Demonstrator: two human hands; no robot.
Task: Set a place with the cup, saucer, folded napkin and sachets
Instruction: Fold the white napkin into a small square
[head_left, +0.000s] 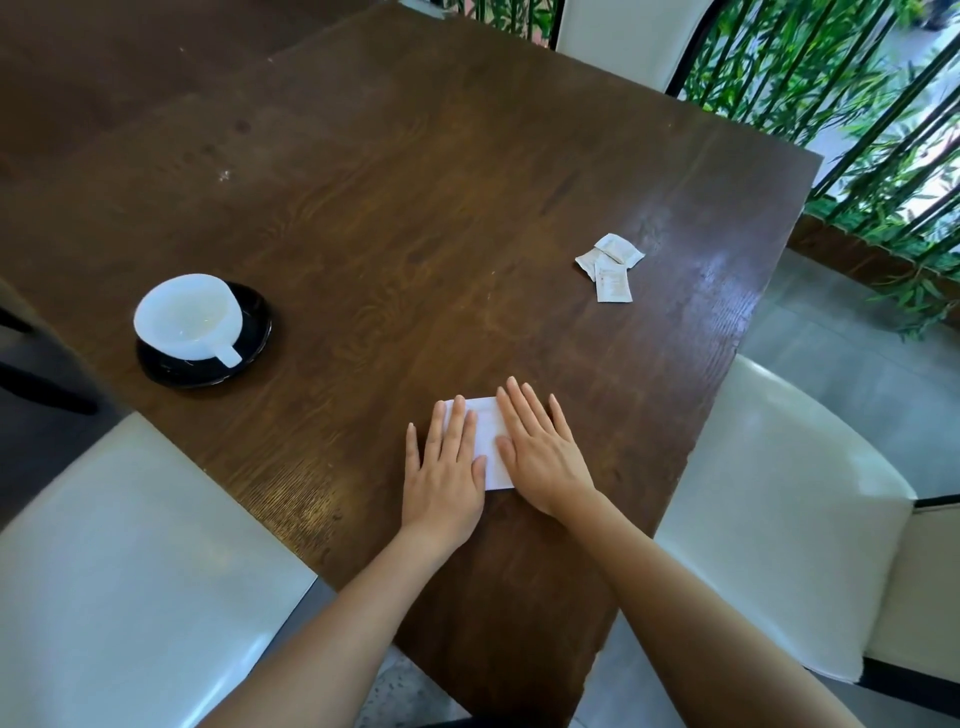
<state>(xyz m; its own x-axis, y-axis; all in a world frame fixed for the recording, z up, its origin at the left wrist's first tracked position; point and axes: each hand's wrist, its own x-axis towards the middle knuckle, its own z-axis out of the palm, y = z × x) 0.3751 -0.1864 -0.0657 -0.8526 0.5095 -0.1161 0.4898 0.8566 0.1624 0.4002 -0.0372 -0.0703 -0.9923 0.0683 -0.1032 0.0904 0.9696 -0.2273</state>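
Both of our forearms reach in from the near edge of the table (467, 182), and the hands lie flat, palms down, side by side on the folded napkin (491, 441). Our left hand (447, 467) covers its left part and our right hand (540, 452) its right part; the fingers are spread and extended, pressing down, not curled around anything. Only a white strip of the napkin shows between the hands, running from the near side away from us. How its full outline lies under the palms we cannot tell.

Looking ahead, the sachets (610, 265) sit in a small loose pile well ahead of us and to the right, on the right hand's side, so that hand is clearly nearer to them. Away to the far left, the white cup (187, 317) stands on the dark saucer (254, 332), its handle pointing back toward our side; the left hand is the nearer one there. We judge the napkin fold is being flattened, with cup, saucer and sachets not yet brought in beside it.
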